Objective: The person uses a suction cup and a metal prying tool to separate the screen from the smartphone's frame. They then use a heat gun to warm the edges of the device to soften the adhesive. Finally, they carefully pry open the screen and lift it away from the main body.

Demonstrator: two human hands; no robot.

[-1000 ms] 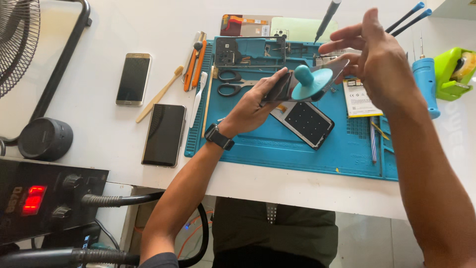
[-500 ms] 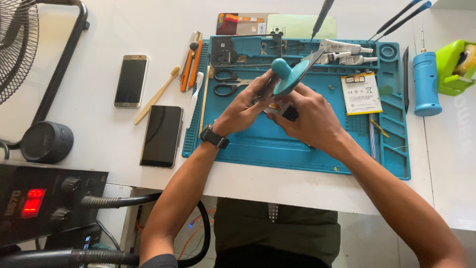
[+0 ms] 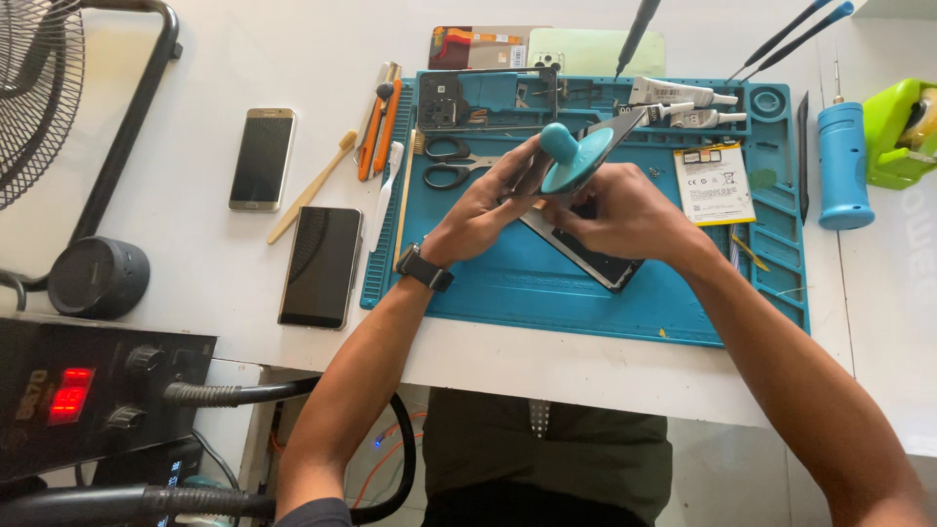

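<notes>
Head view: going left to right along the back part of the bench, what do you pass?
Fan → gold phone → bamboo toothbrush → orange-handled tools → black scissors → teal suction cup → battery → blue cylinder tool → green tape dispenser.

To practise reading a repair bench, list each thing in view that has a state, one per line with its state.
Left hand: grips the phone's edge.
Right hand: on the phone below the suction cup.
Phone: tilted, held over the mat.
Suction cup: stuck on the phone.
Scissors: shut, lying on the mat.
Gold phone: screen dark.
Black phone: screen dark.
Station display: lit red.
</notes>
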